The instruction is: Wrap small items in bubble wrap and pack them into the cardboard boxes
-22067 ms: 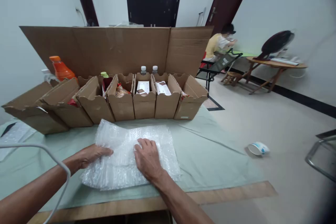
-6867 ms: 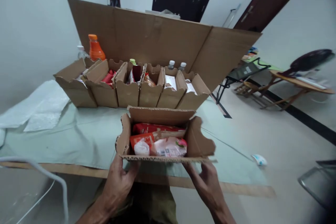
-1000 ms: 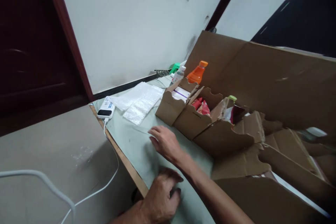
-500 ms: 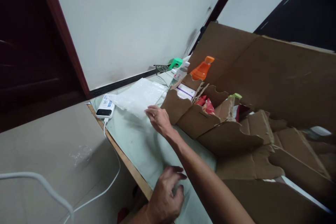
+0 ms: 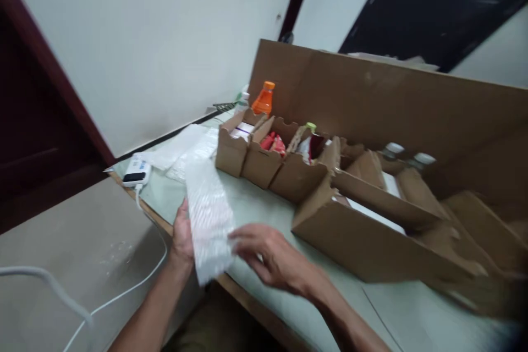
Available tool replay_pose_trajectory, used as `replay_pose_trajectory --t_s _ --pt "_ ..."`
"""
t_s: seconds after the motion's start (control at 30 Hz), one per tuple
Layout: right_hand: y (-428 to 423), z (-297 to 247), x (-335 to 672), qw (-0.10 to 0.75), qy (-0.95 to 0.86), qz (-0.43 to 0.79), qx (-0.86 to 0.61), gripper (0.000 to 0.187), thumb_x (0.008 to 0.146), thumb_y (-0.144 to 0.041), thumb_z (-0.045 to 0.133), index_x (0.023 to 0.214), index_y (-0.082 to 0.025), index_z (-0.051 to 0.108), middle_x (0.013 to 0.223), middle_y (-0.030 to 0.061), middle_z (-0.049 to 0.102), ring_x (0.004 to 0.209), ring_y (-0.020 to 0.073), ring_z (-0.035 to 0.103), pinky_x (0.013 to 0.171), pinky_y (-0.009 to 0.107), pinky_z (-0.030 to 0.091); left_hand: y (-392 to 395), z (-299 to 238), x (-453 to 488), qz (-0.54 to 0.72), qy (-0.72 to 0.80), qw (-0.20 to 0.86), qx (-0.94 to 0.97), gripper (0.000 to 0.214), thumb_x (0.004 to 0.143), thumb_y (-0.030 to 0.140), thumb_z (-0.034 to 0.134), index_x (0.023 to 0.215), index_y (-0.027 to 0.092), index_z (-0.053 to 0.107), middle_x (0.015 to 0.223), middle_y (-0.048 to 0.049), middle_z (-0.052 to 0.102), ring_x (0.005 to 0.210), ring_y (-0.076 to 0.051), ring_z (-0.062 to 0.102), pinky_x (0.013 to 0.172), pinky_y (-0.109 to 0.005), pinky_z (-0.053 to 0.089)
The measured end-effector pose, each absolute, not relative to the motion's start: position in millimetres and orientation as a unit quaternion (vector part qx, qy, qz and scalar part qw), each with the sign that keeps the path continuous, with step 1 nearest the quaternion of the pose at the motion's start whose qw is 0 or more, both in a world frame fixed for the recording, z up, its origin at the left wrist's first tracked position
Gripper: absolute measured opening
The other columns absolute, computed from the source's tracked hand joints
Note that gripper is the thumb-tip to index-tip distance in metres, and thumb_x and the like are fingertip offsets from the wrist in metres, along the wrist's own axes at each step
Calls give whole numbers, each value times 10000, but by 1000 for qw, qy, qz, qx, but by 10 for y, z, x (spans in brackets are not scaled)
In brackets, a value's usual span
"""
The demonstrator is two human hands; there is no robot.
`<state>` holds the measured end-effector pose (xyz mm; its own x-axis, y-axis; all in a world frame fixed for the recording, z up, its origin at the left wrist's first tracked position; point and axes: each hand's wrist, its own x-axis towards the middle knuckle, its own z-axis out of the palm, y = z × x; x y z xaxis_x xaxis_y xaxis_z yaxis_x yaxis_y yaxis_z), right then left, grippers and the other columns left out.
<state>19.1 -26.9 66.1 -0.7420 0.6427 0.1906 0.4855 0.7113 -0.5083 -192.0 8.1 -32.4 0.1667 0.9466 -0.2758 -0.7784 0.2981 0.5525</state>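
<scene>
A long strip-shaped bubble-wrap bag (image 5: 208, 209), white and see-through, hangs slantwise over the table's front edge. My left hand (image 5: 182, 234) grips it along its left side, with the fingers partly hidden behind it. At its lower right edge is my right hand (image 5: 268, 253), fingers stretched out and thumb apart, slightly blurred; the fingertips touch or nearly touch the bag. More white bubble-wrap bags (image 5: 177, 146) lie flat on the table behind.
A white power bank (image 5: 137, 170) with a cable sits at the table's left corner. Cardboard boxes (image 5: 264, 169) on the right hold red packets, a white box and other goods. An orange bottle (image 5: 264, 98) stands behind them, before a tall cardboard panel (image 5: 363, 88).
The bubble-wrap bag has come off the pile towards me and is now in my left hand. My right hand has drawn back from the pile to its edge. The view has turned right.
</scene>
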Motion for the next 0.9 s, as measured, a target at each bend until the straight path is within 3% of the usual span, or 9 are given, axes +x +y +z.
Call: replay_pose_trajectory --t_s 0.13,0.23,0.47,0.6,0.67,0.77,0.83,0.9 --pt "-1447 495 811 184 -852 305 -383 294 916 -127 610 1116 -314 717 1255 -10 722 1209 172 649 1075 371 507 15 -408 -1720 506 381 754 173 539 698 268 717 1202 90 648 850 -99 769 867 -301 746 844 -451 594" --pt "-2018 309 1072 235 -815 297 -438 342 941 -153 619 1221 -347 640 1320 -22 688 1265 148 612 1141 378 466 -68 -398 -1381 474 389 759 218 608 656 107 706 1255 158 616 891 -46 777 824 -235 750 849 -397 594" --pt "-2002 14 1089 250 -774 297 -500 233 939 -138 576 1067 -268 720 1202 37 746 1165 210 668 1026 436 530 229 -170 -612 435 386 721 377 659 637 136 711 1285 152 594 1035 -99 753 1035 -311 710 967 -476 533" --pt "-1856 -111 997 284 -753 300 -513 221 940 -138 558 1036 -247 724 1144 38 762 1078 203 693 974 408 531 195 -227 -746 480 444 635 411 838 666 186 770 1440 182 449 1365 -141 613 1362 -305 506 1162 -468 351" --pt "-1847 -108 977 291 -746 310 -512 235 944 -137 544 1056 -252 715 1126 25 766 1043 196 698 953 386 524 -39 -272 -1023 483 440 611 447 849 663 244 817 1438 208 473 1472 -138 535 1434 -305 420 1204 -444 285" --pt "-1783 -13 972 292 -722 342 -526 228 966 -171 517 1043 -258 712 1030 4 776 923 180 707 854 330 527 -505 -290 -1465 391 352 655 543 720 703 511 797 1332 207 623 1404 -153 610 1391 -361 471 1194 -475 308" --pt "-1648 42 972 294 -696 363 -546 219 978 -207 505 990 -253 719 938 -6 774 833 167 702 771 288 517 -750 -281 -1616 328 363 659 571 795 648 514 833 1363 245 612 1355 -138 644 1342 -367 514 1160 -470 353" --pt "-1454 32 964 301 -677 362 -566 229 980 -228 494 957 -245 722 899 -4 771 791 165 699 728 272 506 -868 -289 -1600 291 424 603 610 747 702 437 801 1397 278 579 1221 -101 694 1188 -318 611 1075 -441 427"
